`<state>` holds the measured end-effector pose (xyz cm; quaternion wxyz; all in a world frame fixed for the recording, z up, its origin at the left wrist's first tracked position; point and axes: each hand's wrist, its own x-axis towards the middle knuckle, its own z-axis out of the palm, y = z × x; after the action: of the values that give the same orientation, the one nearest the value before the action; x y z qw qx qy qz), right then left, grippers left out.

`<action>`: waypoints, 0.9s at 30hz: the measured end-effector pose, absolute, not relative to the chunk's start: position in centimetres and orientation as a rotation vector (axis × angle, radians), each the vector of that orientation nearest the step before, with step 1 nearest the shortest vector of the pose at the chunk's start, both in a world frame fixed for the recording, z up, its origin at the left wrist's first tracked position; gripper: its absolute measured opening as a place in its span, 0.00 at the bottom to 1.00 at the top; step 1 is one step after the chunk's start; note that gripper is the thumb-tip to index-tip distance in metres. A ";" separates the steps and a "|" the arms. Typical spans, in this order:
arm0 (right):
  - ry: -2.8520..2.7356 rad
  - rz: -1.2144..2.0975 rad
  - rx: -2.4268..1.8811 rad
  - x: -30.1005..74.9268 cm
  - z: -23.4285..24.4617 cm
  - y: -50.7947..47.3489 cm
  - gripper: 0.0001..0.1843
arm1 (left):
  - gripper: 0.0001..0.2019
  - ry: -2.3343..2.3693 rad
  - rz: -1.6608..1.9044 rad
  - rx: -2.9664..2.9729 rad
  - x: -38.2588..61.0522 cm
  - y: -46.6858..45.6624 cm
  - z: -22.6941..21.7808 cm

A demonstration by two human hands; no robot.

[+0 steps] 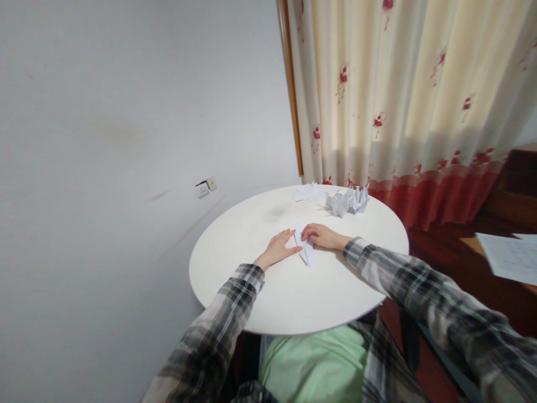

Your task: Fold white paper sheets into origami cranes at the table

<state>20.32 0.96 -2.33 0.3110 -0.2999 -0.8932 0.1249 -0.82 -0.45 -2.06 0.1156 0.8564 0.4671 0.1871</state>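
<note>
A small piece of folded white paper [307,258], long and diamond-like with pointed ends, lies on the round white table [226,257]. From the left, my left hand [280,247] rests flat, its thumb and fingers spread apart and touching the paper's left edge. My right hand [323,236] is closed, with bent fingers pressed onto the paper's right side and covering part of it. The fine fold lines are too small to make out.
Several folded white paper figures [348,201] with pointed tips stand at the table's back right. Flat white paper [308,192] lies near the back edge. A pale wall [126,168] is at left, a flowered curtain [398,101] behind. Printed sheets [509,257] lie off to the right.
</note>
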 end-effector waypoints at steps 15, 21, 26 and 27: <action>-2.300 0.189 -0.794 20.7 -2.4 0.7 0.13 | 0.14 0.978 0.785 2.444 -0.6 -0.9 -1.4; -2.397 0.057 -0.842 20.7 -2.4 0.6 0.12 | 0.14 1.183 0.768 2.604 -1.0 -0.5 -1.6; -2.496 -0.010 -0.858 20.7 -1.7 0.1 0.17 | 0.12 1.189 0.778 2.766 -0.7 -1.6 -1.1; -2.507 -0.021 -0.860 20.7 -1.6 0.1 0.17 | 0.14 1.173 0.779 2.787 -0.7 -1.7 -1.0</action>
<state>20.67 0.05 -1.60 0.2431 -0.3149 -0.9175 -0.0077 -0.68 -1.72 -0.99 0.0098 0.8925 0.3757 0.2494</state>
